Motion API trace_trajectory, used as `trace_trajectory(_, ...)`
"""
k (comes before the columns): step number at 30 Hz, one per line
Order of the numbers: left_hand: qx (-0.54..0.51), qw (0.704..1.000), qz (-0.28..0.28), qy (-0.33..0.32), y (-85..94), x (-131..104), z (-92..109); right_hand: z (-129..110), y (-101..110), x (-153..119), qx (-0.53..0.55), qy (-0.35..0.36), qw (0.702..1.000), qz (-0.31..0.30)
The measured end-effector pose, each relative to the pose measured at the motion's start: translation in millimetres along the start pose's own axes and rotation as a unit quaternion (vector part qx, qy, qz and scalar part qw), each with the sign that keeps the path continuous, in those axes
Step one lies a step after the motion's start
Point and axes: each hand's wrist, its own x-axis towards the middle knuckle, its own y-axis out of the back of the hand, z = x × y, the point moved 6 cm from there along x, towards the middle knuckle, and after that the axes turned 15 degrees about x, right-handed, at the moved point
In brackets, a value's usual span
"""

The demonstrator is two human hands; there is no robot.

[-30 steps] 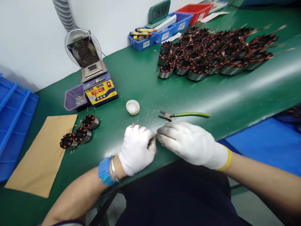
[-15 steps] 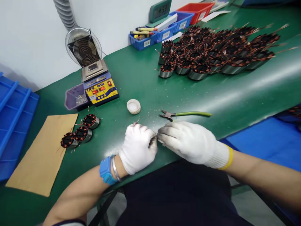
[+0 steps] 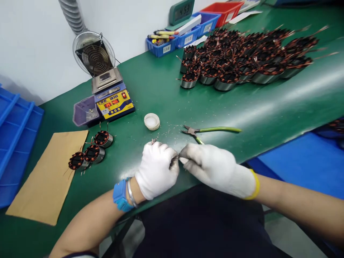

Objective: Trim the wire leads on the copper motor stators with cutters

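My left hand (image 3: 158, 170), in a white glove, is closed in a fist at the near side of the green table. Its fingers hide almost all of what they hold; a short coppery wire end (image 3: 153, 141) pokes out past the knuckles. Against its thumb side, my right hand (image 3: 212, 166), gloved with dark-stained fingertips, pinches thumb and forefinger together. Whatever lies in that pinch is too small to make out. Just beyond the right hand lie cutting pliers (image 3: 204, 130) with green handles, jaws apart. A small round white dish (image 3: 152, 122) stands beyond the left hand.
Three copper-wound stators (image 3: 94, 153) stand at left, by a brown paper sheet (image 3: 40, 182). Behind them are a yellow-fronted solder pot (image 3: 115, 104) and a purple tray (image 3: 80, 113). Many more stators (image 3: 227, 80) crowd the back right, near blue bins (image 3: 161, 50). Small pale scraps dot the table.
My right hand has turned and drawn its fingers from a flat, extended pose into a pinch beside the left fist. More of the pliers' lower handle shows. My left hand stays nearly still.
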Motion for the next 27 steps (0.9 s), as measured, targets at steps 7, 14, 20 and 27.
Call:
trace_trajectory(7, 0.007, 1.000, -0.009, 0.003, -0.5, 0.4, -0.6, -4.0, 3.8, -1.0, -0.090, 0.048, 0.995, 0.023)
trace_trajectory(14, 0.004, 1.000, -0.009, 0.001, -0.2, 0.7, -0.6, -2.6, 1.7, 2.8, -0.022, 0.010, 0.999, -0.030)
trace_trajectory(20, -0.002, 1.000, -0.025, 0.000, -1.7, 1.1, -0.1, 2.8, -1.9, 1.0, 0.012, -0.055, 0.998, -0.026)
trace_trajectory(27, 0.009, 1.000, -0.022, 0.004, -2.5, 0.4, 0.1, -21.9, -1.5, -9.8, -0.311, 0.261, 0.914, -0.021)
